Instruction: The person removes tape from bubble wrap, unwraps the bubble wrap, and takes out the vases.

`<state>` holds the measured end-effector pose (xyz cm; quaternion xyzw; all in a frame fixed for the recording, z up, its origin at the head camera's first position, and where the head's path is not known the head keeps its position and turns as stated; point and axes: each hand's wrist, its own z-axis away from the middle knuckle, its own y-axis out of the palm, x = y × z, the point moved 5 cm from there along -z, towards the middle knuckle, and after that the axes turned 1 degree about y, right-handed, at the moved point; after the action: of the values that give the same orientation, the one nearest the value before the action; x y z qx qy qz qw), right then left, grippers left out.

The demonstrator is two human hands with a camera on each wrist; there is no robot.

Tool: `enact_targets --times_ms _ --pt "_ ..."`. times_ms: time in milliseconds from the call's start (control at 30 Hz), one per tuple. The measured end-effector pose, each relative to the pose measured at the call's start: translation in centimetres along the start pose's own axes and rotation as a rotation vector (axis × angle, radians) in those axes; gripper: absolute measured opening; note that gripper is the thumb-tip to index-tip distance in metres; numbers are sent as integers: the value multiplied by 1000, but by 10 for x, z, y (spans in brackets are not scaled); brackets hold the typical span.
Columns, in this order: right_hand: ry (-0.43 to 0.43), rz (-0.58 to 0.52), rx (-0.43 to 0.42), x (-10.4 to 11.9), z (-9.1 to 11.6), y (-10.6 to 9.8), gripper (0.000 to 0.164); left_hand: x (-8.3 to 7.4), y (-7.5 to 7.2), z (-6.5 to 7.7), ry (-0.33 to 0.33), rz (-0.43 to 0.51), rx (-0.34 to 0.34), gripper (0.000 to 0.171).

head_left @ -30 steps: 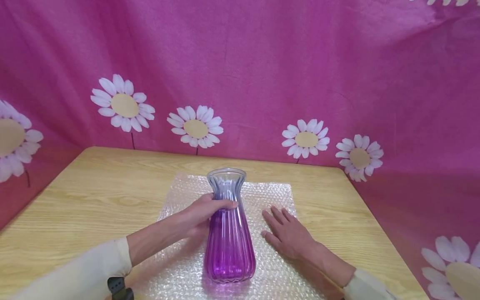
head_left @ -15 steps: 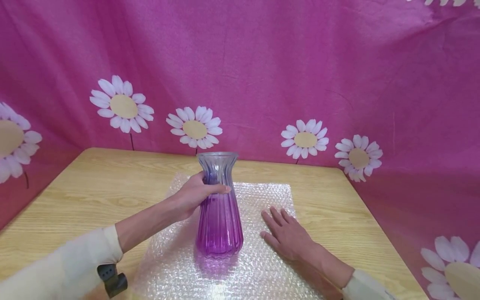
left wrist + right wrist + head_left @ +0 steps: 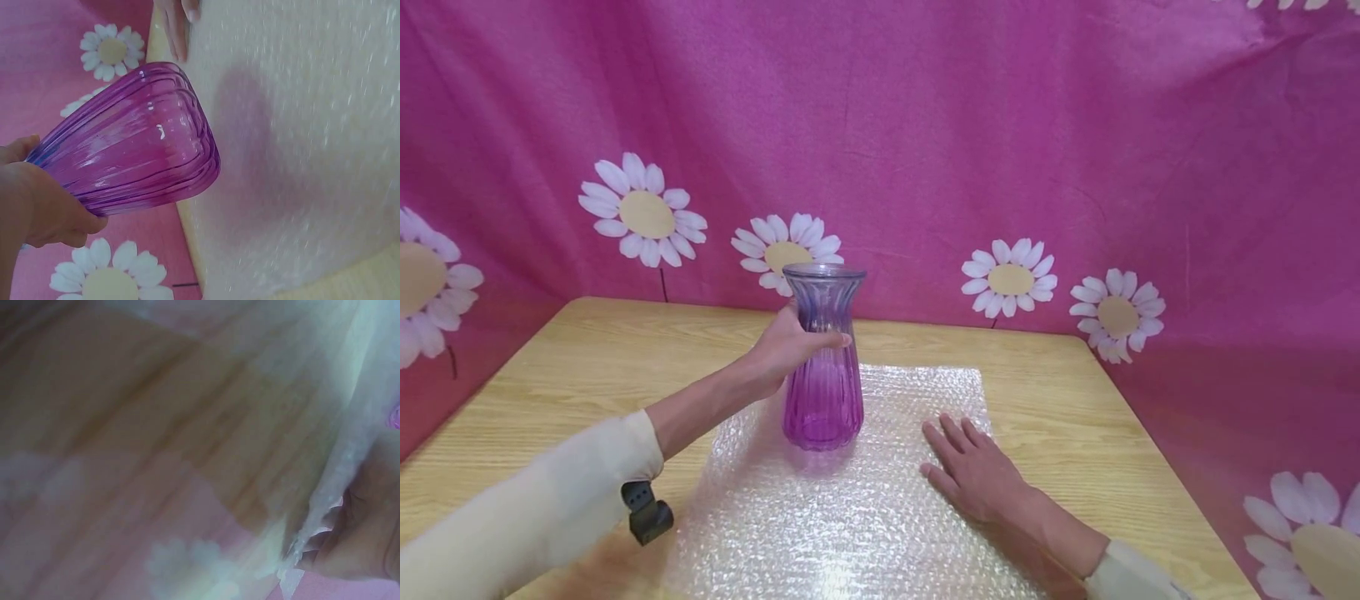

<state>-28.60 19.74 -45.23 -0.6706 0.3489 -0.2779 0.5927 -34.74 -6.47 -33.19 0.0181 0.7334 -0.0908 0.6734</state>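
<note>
My left hand [image 3: 775, 354] grips a ribbed glass vase [image 3: 824, 400] round its neck, thumb across the front. The vase is upright, purple at the base and fading to bluish clear glass at the flared rim. It hangs over a sheet of bubble wrap [image 3: 865, 517]; the left wrist view shows its base [image 3: 156, 131] raised, with a purple shadow on the sheet beneath. My right hand [image 3: 973, 471] lies palm down with straight, slightly spread fingers on the sheet's right edge. In the right wrist view that hand [image 3: 372, 531] sits beside the edge of the wrap [image 3: 334, 478].
The bubble wrap lies on a light wooden table [image 3: 1060, 392]. Behind and at both sides hangs a magenta cloth [image 3: 910, 150] with white daisies. A small black device [image 3: 649, 517] is strapped under the left sleeve [image 3: 572, 483].
My left hand has carried the vase up and away from me, slightly to the left, towards the back of the bubble wrap. The right hand has stayed in place.
</note>
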Motion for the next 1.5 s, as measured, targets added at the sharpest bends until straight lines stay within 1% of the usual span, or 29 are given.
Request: enact_targets --times_ms 100,200,333,367,433,567,600,667,800,967,1167,1300,1500 --pt "-5 6 4 -1 -1 -1 59 -2 -4 -7 37 -37 -22 63" --pt "4 -5 17 -1 -1 -1 59 -4 -7 -15 64 -68 -37 65" --pt "21 -18 36 -1 0 -1 59 -6 -10 -23 89 -103 -57 69" --pt "25 -20 39 0 0 -1 59 -10 -10 -23 86 -109 -60 69" --pt "32 -21 46 -1 0 -1 59 -10 -11 -26 88 -131 -76 71" --pt "31 -8 54 -2 0 -1 60 -11 -12 -35 111 -136 -107 75" --pt "29 -6 56 -2 0 -1 60 -7 -13 -41 121 -142 -123 76" --pt "24 0 57 -2 1 -1 60 -6 -14 -45 131 -139 -146 77" --pt "22 -9 59 -2 1 -2 60 -4 -16 -53 140 -150 -189 80" --pt "22 -14 53 -1 1 -2 59 0 -19 -60 140 -171 -216 85" --pt "30 -25 53 -1 1 -3 60 7 -22 -69 143 -135 -252 85" --pt "22 -26 54 -1 1 -3 60 11 -23 -74 142 -117 -257 83" --pt "-9 -15 41 -1 1 -3 59 15 -23 -79 125 -132 -249 83"
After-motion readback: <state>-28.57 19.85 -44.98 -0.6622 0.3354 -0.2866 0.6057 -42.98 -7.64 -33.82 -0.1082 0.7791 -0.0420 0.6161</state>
